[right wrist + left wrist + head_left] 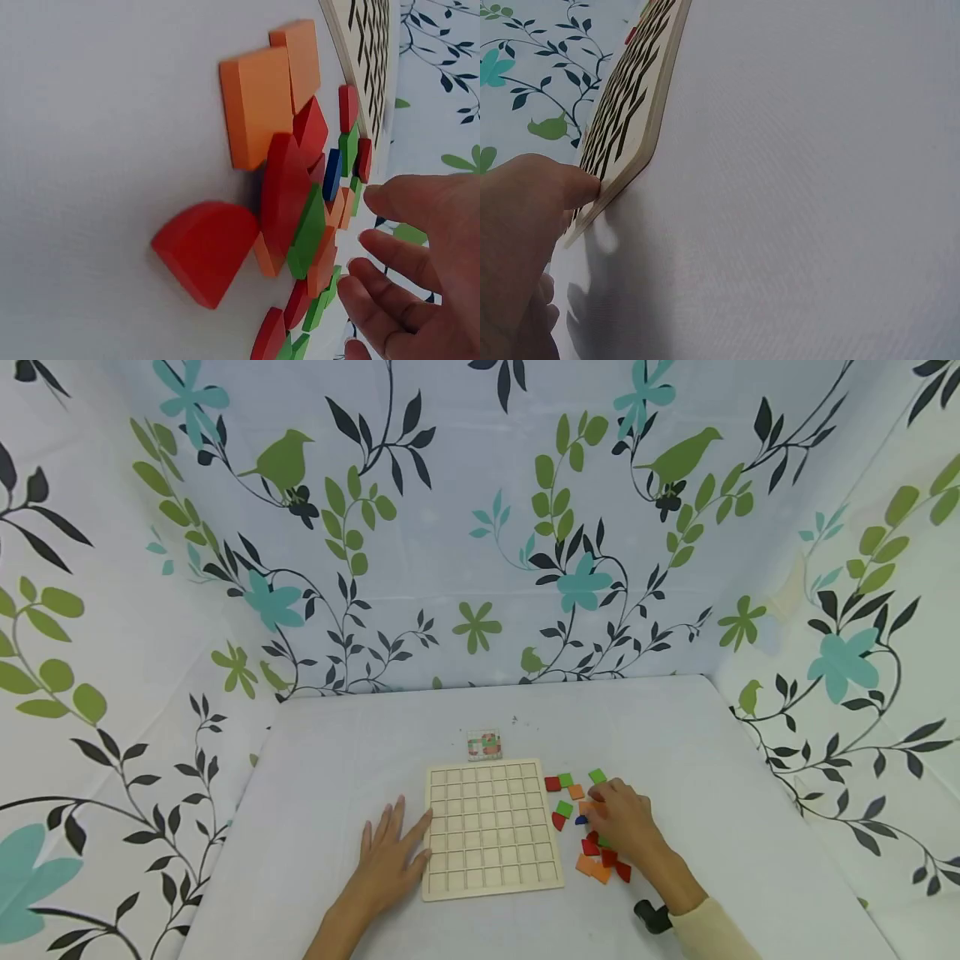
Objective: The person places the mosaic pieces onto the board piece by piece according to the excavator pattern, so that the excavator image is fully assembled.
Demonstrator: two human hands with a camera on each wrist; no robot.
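Note:
A pale wooden grid board (492,831) lies flat on the white table. Along its left side rests my left hand (384,864), fingers spread, with fingertips and thumb at the frame; the left wrist view shows the thumb (577,187) touching the board's edge. My right hand (630,822) hovers over loose coloured pieces to the right of the board. Its thumb and fingers are apart, and I see nothing between them in the right wrist view. Below them lie a red quarter-round piece (206,251), orange squares (262,97), a green piece (306,232) and a blue piece (332,174).
Behind the board lies a small patterned card (484,745). A black object (651,917) is beside the right wrist. Patterned cloth (420,543) with birds and leaves hangs behind and at both sides of the table (322,760).

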